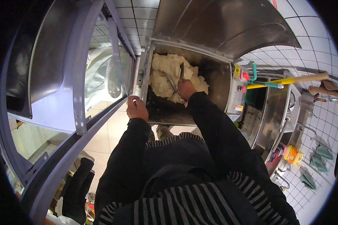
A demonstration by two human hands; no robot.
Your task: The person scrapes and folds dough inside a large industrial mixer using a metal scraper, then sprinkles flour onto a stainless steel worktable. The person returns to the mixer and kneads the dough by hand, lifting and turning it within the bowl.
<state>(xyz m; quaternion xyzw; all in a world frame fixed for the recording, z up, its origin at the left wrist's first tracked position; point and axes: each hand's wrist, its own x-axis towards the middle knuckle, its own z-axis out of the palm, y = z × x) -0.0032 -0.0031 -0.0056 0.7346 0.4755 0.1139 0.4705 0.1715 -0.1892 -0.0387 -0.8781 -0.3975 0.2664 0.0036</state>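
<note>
A mass of pale, lumpy dough (164,66) lies in the metal bin of a dough mixer (221,84), mostly toward its back left. My right hand (186,89) reaches into the bin, fist closed around a dark metal piece (182,70) that stands out over the dough. Whether this is a blade or part of the mixer, I cannot tell. Just left of it, a curved metal bar (170,80) emerges from the dough. A scrap of dough shows under my right hand. At the bin's front left corner, my left hand (137,109) curls its fingers on the mixer's left edge.
The mixer's metal lid (214,19) is raised behind the bin. On the right are a control box (236,92) with red buttons, a long yellow-and-wood handle (295,80) and a steel sink unit (270,123). A metal frame rack (80,84) stands close on the left.
</note>
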